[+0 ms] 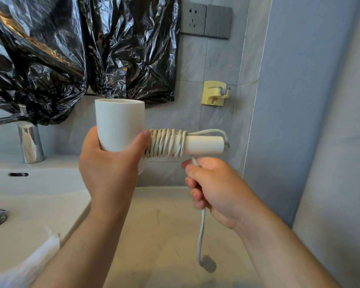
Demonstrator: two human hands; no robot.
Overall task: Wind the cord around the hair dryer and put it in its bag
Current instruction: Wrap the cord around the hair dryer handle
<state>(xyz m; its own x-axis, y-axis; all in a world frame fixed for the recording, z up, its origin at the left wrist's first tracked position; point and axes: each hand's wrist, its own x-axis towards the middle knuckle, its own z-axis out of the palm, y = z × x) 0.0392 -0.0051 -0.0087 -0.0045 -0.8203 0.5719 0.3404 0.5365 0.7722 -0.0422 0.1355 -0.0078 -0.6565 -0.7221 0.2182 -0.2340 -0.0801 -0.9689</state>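
Observation:
My left hand point(110, 169) grips the barrel of a white hair dryer point(121, 125), held in the air with its handle pointing right. The white cord point(166, 145) is wound in several turns around the handle near the barrel. My right hand point(214, 188) is curled around the free part of the cord just below the handle. The rest of the cord hangs down from that fist and ends in a grey plug point(208, 263) dangling above the counter. No bag for the dryer is plainly visible.
A white sink point(25, 196) with a chrome faucet point(29, 142) lies at the left. A pale marble counter point(154, 235) is below my hands. Black plastic sheeting point(71, 48) covers the wall behind. A grey wall socket point(193, 18) and a yellow wall holder point(215, 93) are at the right.

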